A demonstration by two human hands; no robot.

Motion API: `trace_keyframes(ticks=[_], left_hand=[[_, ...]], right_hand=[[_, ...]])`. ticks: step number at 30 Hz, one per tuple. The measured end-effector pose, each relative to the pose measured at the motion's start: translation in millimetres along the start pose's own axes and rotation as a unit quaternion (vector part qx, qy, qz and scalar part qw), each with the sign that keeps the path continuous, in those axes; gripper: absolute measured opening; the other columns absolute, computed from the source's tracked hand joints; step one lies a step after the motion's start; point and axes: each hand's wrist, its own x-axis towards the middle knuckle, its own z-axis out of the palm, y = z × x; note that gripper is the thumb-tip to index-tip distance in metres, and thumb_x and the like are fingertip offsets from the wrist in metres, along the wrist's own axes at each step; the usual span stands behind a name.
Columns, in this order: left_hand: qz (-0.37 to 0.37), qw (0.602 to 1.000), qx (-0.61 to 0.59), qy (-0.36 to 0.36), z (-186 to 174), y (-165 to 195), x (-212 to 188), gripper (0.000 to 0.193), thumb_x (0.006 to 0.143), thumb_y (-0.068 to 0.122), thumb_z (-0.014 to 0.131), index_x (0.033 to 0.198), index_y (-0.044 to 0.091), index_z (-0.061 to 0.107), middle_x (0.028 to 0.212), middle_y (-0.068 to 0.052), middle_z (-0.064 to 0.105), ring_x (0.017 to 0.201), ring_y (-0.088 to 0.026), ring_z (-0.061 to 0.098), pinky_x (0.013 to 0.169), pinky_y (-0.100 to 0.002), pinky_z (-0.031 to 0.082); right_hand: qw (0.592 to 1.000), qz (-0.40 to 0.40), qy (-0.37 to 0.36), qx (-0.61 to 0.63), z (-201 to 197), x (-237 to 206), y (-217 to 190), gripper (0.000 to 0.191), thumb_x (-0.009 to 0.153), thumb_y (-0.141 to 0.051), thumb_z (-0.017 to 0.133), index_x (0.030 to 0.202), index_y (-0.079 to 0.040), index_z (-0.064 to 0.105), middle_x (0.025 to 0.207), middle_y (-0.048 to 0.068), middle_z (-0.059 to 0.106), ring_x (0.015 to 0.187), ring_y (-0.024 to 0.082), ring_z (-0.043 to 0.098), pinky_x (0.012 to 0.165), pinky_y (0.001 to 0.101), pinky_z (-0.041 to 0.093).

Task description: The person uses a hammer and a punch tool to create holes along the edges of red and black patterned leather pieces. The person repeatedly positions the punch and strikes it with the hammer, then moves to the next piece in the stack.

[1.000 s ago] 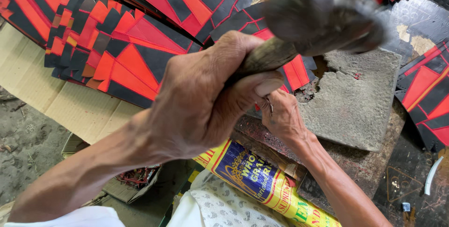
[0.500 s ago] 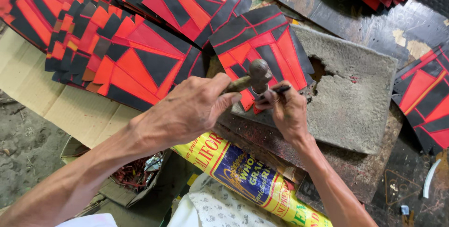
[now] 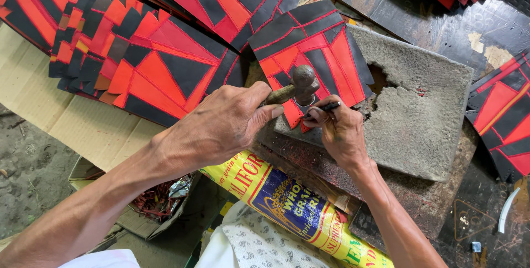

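My left hand grips the wooden handle of a hammer, whose dark round head rests down on the lower corner of a red-and-black stitched panel. The panel lies on a grey stone slab. My right hand pinches a thin dark punch against the panel's corner, right beside the hammer head.
Fanned stacks of red-and-black panels lie on cardboard at the left; more panels sit at the right and top. A yellow printed sack lies below my hands. An open box of scraps sits lower left.
The hammer was raised high and blurred a second ago; it has come down and now sits on the panel's corner. My right hand stayed at the slab.
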Motion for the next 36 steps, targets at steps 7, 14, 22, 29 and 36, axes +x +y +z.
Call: trace_keyframes(ticks=[7,14,22,29,36], left_hand=[[0.009,1.0,0.009,-0.004,0.7,-0.6,0.9,0.024,0.102,0.02,0.063,0.099,-0.002,0.054,0.071,-0.025,0.064,0.07,-0.044,0.068,0.052,-0.05,0.047],[0.03,1.0,0.006,0.005,-9.2,18.3,6.8,0.024,0.103,0.02,0.062,0.098,-0.002,0.053,0.071,-0.023,0.063,0.066,-0.041,0.068,0.052,-0.048,0.046],[0.202,0.961,-0.076,0.174,-18.7,60.6,8.4,0.021,0.105,0.013,0.06,0.11,-0.006,0.053,0.079,-0.02,0.062,0.063,-0.034,0.063,0.057,-0.044,0.051],[-0.017,0.998,0.054,-0.032,11.3,7.7,6.0,0.028,0.103,0.025,0.061,0.096,0.0,0.049,0.064,-0.021,0.062,0.06,-0.042,0.066,0.051,-0.05,0.048],[-0.194,0.963,-0.124,0.138,65.9,-56.1,-4.3,0.03,0.096,0.025,0.068,0.09,0.002,0.049,0.062,-0.014,0.064,0.058,-0.032,0.071,0.051,-0.043,0.052]], right_hand=[[0.998,-0.023,0.0,-0.055,1.5,-0.8,-4.7,0.011,0.102,-0.008,0.065,0.1,0.002,0.063,0.087,0.007,0.074,0.083,0.013,0.078,0.07,0.0251,0.064],[0.979,-0.109,-0.004,-0.172,7.0,2.5,-17.5,0.011,0.098,-0.008,0.071,0.103,-0.002,0.063,0.082,0.014,0.07,0.071,0.024,0.073,0.062,0.0358,0.055],[0.956,-0.176,-0.001,-0.236,7.7,1.3,-3.7,0.012,0.093,-0.001,0.065,0.104,-0.003,0.06,0.091,0.019,0.065,0.086,0.041,0.066,0.071,0.0459,0.052],[0.962,-0.157,-0.008,-0.223,9.7,-1.5,-1.3,0.012,0.098,-0.005,0.061,0.11,-0.001,0.062,0.081,0.018,0.065,0.072,0.037,0.067,0.061,0.045,0.052],[0.98,0.075,0.103,0.152,9.1,4.8,17.6,0.03,0.108,-0.028,0.056,0.09,-0.004,0.051,0.082,0.009,0.069,0.077,0.017,0.075,0.066,0.0315,0.066]])
